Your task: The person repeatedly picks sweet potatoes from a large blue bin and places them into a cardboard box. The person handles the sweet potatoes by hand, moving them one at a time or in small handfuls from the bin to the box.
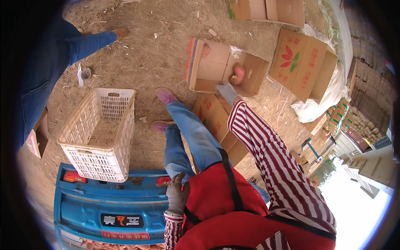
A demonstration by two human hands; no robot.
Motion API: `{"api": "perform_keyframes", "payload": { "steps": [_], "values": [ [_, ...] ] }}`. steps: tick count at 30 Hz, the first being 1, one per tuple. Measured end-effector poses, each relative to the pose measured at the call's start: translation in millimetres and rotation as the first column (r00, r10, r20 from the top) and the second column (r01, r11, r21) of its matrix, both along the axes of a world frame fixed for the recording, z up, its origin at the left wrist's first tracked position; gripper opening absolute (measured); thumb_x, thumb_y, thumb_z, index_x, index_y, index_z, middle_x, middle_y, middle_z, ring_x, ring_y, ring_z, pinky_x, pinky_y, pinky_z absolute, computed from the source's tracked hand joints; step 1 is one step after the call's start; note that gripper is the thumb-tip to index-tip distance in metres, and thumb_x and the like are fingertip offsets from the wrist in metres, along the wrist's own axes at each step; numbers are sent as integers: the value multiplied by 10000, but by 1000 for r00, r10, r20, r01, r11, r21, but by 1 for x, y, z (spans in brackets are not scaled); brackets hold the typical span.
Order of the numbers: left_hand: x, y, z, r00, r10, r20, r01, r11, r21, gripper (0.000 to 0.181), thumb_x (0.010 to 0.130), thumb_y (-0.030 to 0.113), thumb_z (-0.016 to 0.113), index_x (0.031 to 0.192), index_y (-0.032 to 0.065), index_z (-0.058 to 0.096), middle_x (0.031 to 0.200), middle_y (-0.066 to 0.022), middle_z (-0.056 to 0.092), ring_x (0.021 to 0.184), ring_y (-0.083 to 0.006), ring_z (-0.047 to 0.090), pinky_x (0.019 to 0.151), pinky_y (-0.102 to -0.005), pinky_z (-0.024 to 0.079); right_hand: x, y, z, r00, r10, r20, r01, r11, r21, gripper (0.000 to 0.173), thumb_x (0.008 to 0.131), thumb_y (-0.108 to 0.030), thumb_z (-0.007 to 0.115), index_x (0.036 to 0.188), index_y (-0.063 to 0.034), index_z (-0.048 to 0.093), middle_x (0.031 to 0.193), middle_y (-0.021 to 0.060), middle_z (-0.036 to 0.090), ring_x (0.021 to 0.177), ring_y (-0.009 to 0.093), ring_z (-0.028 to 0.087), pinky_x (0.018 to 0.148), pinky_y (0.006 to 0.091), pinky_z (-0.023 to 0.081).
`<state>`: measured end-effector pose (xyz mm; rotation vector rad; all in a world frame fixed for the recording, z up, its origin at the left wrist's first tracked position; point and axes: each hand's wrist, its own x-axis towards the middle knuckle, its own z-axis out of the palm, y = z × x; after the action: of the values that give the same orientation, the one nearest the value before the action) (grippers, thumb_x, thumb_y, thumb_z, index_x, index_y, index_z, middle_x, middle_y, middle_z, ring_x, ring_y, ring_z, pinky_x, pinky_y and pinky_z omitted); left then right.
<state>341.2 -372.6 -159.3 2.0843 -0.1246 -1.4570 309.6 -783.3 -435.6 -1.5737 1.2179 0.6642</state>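
My right hand (227, 92), in a grey glove, is at the near wall of an open cardboard box (212, 67); its fingers are partly hidden. Beside it in the box lie red sweet potatoes (238, 75), one curved, touching another rounded one. A further reddish rounded thing (205, 50) shows in the box's left corner, with clear plastic at the far rim. My left hand (177, 192), also gloved, hangs beside the red apron (212, 193), fingers slightly apart and holding nothing visible.
A white plastic crate (126, 137) stands left, in front of a blue truck's tailgate (84, 209). Another person's jeans-clad leg (90, 47) is upper left. More cardboard boxes (300, 62) stand right and under my right arm. Flattened cardboard stacks (368, 100) lie far right.
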Motion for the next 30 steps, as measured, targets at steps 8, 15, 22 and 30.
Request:
{"api": "perform_keyframes", "payload": {
  "steps": [8,15,22,30],
  "values": [
    [-11,11,-34,997,35,-71,-30,998,59,345,816,123,668,1147,27,649,1082,-167,680,994,-323,660,861,-395,519,96,-49,11,950,-71,305,252,748,-614,273,870,-214,604,1100,-86,674,974,144,698,916,257,675,853,357,519],
    [-35,39,-76,984,118,-134,-98,984,150,330,831,110,673,1144,7,658,1018,-148,713,892,-208,696,769,-310,542,190,-219,21,991,133,-3,-62,441,-896,758,809,-410,636,1462,-122,380,1416,165,506,1337,318,444,1097,449,361],
    [-89,66,-121,936,315,-159,-300,947,112,271,868,95,658,1125,10,672,955,-87,709,878,-146,670,775,-270,525,238,-279,-14,975,86,-206,-215,618,-756,839,787,-516,658,1463,-95,394,1384,140,561,1277,288,541,1057,431,407],
    [-106,68,-131,841,437,-319,-398,899,183,249,910,89,638,1144,6,655,970,-51,696,874,-107,637,789,-244,505,196,-225,-46,723,357,-591,-691,376,-618,500,900,-474,460,1173,-119,682,1261,142,645,1137,284,638,937,453,460]
  ]
}}
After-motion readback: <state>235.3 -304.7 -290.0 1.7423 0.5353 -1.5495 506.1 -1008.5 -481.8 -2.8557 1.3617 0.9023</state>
